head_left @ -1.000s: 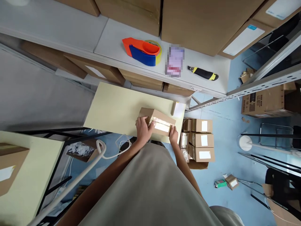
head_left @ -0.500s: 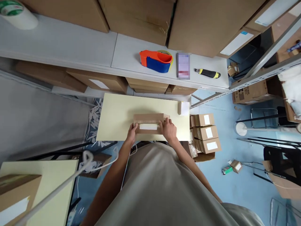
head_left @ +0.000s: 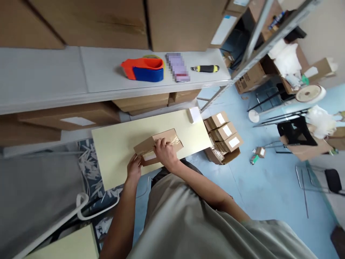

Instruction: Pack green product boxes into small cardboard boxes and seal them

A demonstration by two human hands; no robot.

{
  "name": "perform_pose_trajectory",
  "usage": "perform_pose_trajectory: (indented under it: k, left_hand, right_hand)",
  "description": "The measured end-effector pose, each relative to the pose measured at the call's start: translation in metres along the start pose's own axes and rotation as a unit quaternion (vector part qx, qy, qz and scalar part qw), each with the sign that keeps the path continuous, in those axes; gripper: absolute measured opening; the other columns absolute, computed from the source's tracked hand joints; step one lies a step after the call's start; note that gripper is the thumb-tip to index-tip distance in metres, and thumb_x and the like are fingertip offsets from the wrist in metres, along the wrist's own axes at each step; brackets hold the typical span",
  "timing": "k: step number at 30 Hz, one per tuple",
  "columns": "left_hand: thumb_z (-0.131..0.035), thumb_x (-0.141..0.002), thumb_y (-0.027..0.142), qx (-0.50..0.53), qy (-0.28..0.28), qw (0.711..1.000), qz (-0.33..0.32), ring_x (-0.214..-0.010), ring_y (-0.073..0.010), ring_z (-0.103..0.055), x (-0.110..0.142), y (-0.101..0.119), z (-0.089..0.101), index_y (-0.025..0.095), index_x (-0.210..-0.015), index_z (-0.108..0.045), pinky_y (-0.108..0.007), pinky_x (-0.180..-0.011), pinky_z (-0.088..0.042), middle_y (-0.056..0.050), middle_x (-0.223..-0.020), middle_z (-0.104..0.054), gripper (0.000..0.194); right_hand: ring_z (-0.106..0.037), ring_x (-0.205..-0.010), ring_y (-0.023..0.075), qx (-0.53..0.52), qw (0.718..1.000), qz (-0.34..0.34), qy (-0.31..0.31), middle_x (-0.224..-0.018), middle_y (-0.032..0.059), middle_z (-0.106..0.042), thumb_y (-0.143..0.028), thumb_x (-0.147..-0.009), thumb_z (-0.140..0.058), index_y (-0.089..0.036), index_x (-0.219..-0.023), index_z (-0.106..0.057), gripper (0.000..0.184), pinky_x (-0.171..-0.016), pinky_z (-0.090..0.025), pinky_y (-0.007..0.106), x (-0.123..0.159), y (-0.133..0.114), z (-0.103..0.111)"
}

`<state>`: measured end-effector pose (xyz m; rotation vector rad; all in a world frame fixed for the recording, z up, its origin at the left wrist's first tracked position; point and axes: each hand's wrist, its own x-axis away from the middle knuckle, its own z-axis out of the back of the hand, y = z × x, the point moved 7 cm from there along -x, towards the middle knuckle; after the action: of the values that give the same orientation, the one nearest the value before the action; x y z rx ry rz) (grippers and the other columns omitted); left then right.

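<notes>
A small cardboard box (head_left: 145, 144) with clear tape along its top and a white label lies at a slant on the pale yellow table (head_left: 118, 135). My left hand (head_left: 134, 167) grips its near left corner between thumb and fingers. Bent over the top, my right hand (head_left: 165, 153) holds the middle of the box and partly covers the label. Shiny tape shows at the box's right end. A stack of white paper labels (head_left: 194, 115) sits near the table's far right corner.
Above the table, a grey shelf (head_left: 105, 68) holds a red-and-blue tape dispenser (head_left: 148, 70), a blurred-out purple item (head_left: 178, 67), a utility knife (head_left: 206, 68) and large cartons (head_left: 183, 25). Labelled boxes (head_left: 226, 130) are stacked on the floor at right.
My view has turned and shifted to the right. The box now lies slanted, its right end swung away from me. My right hand has moved from the box's right end to its middle.
</notes>
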<state>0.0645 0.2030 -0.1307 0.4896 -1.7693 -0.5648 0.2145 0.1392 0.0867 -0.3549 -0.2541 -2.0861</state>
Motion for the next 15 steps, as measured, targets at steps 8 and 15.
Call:
perform_pose_trajectory:
  k: [8,15]
  left_hand:
    - [-0.081,-0.075,0.025,-0.217,-0.121,0.959,-0.138,-0.111,-0.0249,-0.075,0.032,0.025,-0.085,0.018,-0.113,-0.075,-0.042,-0.107,-0.059,-0.008,-0.112,-0.08,0.039]
    - [-0.078,-0.088,0.05,-0.457,-0.322,0.777,-0.29,-0.111,-0.0302,-0.078,0.144,-0.019,-0.231,0.017,-0.133,-0.073,-0.047,-0.109,-0.061,-0.019,-0.135,-0.07,0.056]
  right_hand:
    - [-0.077,-0.107,0.0261,-0.337,0.891,-0.298,0.056,-0.124,0.0131,-0.079,-0.051,-0.115,-0.052,-0.02,-0.123,-0.072,0.039,-0.091,-0.058,0.033,0.07,0.187,-0.055]
    - [-0.073,-0.096,0.0261,-0.535,0.645,-0.489,0.242,-0.098,0.0086,-0.082,-0.065,-0.098,-0.061,-0.019,-0.093,-0.077,0.049,-0.089,-0.054,0.033,0.247,0.256,-0.146]
